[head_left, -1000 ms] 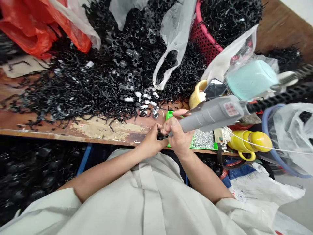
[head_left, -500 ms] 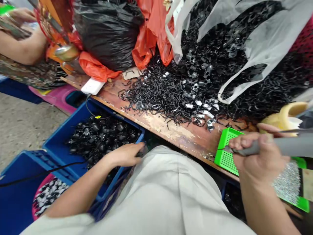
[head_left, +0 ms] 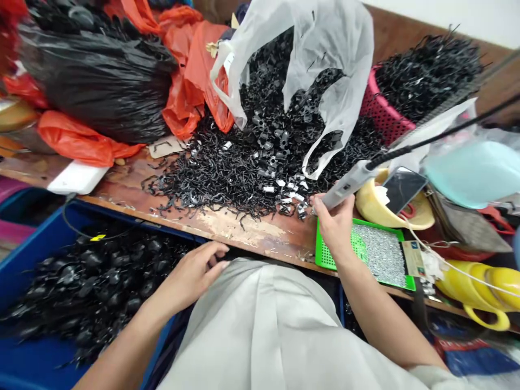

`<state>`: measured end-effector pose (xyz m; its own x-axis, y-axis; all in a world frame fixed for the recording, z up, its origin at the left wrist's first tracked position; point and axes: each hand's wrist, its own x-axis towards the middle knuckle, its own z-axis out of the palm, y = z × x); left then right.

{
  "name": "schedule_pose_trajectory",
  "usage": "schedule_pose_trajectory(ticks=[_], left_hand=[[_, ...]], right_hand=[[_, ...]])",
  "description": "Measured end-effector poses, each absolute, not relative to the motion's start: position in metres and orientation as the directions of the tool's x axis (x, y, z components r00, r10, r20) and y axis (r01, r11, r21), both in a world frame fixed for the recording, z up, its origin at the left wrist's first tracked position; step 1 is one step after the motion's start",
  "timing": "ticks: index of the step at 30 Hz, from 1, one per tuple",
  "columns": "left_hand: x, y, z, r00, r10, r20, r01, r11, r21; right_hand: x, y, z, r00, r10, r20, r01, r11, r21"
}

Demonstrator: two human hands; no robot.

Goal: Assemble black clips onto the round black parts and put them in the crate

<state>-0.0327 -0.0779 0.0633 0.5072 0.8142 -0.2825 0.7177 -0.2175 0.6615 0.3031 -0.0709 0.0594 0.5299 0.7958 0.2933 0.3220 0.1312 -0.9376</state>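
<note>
A grey electric screwdriver (head_left: 345, 186) with a black cord is in my right hand (head_left: 336, 219), over the table's front part beside the heap of black parts (head_left: 227, 173). Below that hand lies a green tray (head_left: 323, 246) with silver screws (head_left: 379, 252) in its right part. My left hand (head_left: 202, 268) is near the table's front edge, at the right of the blue bin of black pieces (head_left: 89, 276). Its fingers are curled together; what they hold, if anything, is hidden. Small white-and-black pieces (head_left: 290, 195) lie at the heap's front.
A white plastic bag (head_left: 345, 32) lies over the heap. Behind to the left are a black bag (head_left: 101, 81) and red bags (head_left: 207, 65). A pink basket (head_left: 385, 116), a yellow bowl (head_left: 369, 203) with a phone, and a yellow cup (head_left: 467, 281) stand right.
The view has swung to the right. My right hand, with the screwdriver, has moved from above the green tray towards the heap's front. My left hand has come away from beside my lap.
</note>
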Motion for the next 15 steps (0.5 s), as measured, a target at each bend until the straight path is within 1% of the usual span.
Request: schedule_pose_trajectory(ticks=[3, 5, 7, 11, 13, 15], left_hand=[[0.011, -0.050, 0.072, 0.566, 0.814, -0.130, 0.653, -0.347, 0.673], [0.035, -0.036, 0.073, 0.624, 0.776, -0.092, 0.621, -0.420, 0.661], [0.054, -0.026, 0.071, 0.671, 0.738, -0.071, 0.589, -0.471, 0.657], [0.091, -0.018, 0.060, 0.732, 0.681, -0.037, 0.532, -0.536, 0.656], [0.114, -0.019, 0.055, 0.770, 0.636, -0.048, 0.513, -0.574, 0.638], [0.134, -0.022, 0.052, 0.793, 0.604, -0.079, 0.521, -0.606, 0.601]], right_hand=[[0.316, -0.074, 0.055, 0.502, 0.821, 0.273, 0.326, 0.113, -0.939], [0.324, -0.079, 0.053, 0.472, 0.847, 0.245, 0.316, 0.097, -0.944], [0.329, -0.085, 0.052, 0.482, 0.846, 0.227, 0.309, 0.079, -0.948], [0.331, -0.096, 0.050, 0.610, 0.759, 0.226, 0.274, 0.065, -0.960], [0.329, -0.098, 0.049, 0.660, 0.721, 0.211, 0.256, 0.049, -0.966], [0.325, -0.102, 0.050, 0.677, 0.713, 0.183, 0.240, 0.022, -0.971]])
